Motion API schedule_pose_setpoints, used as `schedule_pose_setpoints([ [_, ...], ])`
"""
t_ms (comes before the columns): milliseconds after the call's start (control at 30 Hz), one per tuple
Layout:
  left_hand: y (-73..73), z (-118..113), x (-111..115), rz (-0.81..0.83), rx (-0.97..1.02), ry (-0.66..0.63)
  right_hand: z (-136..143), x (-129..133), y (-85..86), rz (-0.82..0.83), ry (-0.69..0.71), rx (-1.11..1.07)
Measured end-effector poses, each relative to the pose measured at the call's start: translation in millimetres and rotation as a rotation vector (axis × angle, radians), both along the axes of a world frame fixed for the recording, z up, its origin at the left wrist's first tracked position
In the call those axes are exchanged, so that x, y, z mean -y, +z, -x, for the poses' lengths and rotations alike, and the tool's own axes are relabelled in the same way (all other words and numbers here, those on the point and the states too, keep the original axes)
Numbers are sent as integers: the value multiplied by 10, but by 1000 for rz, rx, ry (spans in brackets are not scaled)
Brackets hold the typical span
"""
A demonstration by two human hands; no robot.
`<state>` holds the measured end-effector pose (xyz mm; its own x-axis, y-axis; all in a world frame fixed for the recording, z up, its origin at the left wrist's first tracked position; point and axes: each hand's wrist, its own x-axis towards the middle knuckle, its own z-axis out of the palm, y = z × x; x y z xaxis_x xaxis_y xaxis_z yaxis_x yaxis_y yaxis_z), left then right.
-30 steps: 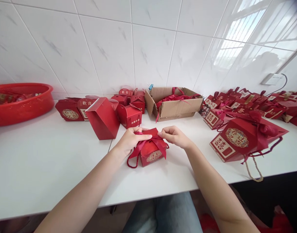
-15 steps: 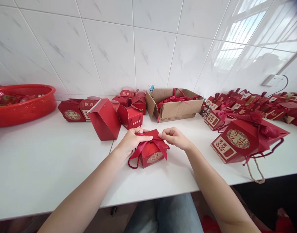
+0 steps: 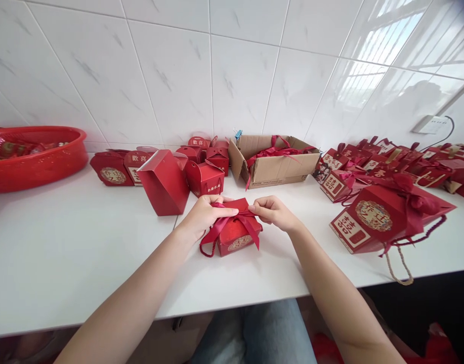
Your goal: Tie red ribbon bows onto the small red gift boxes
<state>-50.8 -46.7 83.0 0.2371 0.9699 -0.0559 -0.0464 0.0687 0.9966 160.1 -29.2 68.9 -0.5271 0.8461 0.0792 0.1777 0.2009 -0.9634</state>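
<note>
Hands (image 3: pixel 201 216) (image 3: pixel 275 213) barely moved, red box (image 3: pixel 235 233) between them

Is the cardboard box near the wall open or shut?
Open: the cardboard box has an uncovered top, with red ribbons visible inside.

A red box (image 3: pixel 232 233) with a patterned emblem (image 3: pixel 239 243) sits on the desk (image 3: pixel 102 258), crimson ribbon (image 3: pixel 218 229) across its top, tails hanging.

A box (image 3: pixel 235 237) sat on the table (image 3: pixel 83 253). From its ten o'clock, the left hand (image 3: pixel 201 215) gripped it, thumb over the ribbon (image 3: pixel 219 229); from two, the right hand (image 3: pixel 275 211) pinched the ribbon. A carton (image 3: pixel 285 175) stood at one o'clock, a basin (image 3: pixel 38 169) at ten, a tied box (image 3: pixel 376 217) at three.
</note>
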Motion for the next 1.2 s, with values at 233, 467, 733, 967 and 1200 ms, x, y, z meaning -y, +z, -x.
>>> schedule_pose_setpoints([
  [233,-38,-52,12,64,38,-44,-43,-31,-10,18,29,-52],
  [467,-38,0,-77,162,153,-77,-144,-131,-117,71,155,-151],
  [733,-162,155,-206,56,263,-290,-259,-235,-213,84,163,-410],
  [967,-233,117,-208,87,367,-302,-315,195,-252,-16,265,39],
  [1200,-323,-39,-141,-18,336,-481,-389,839,-396,-157,-178,142],
])
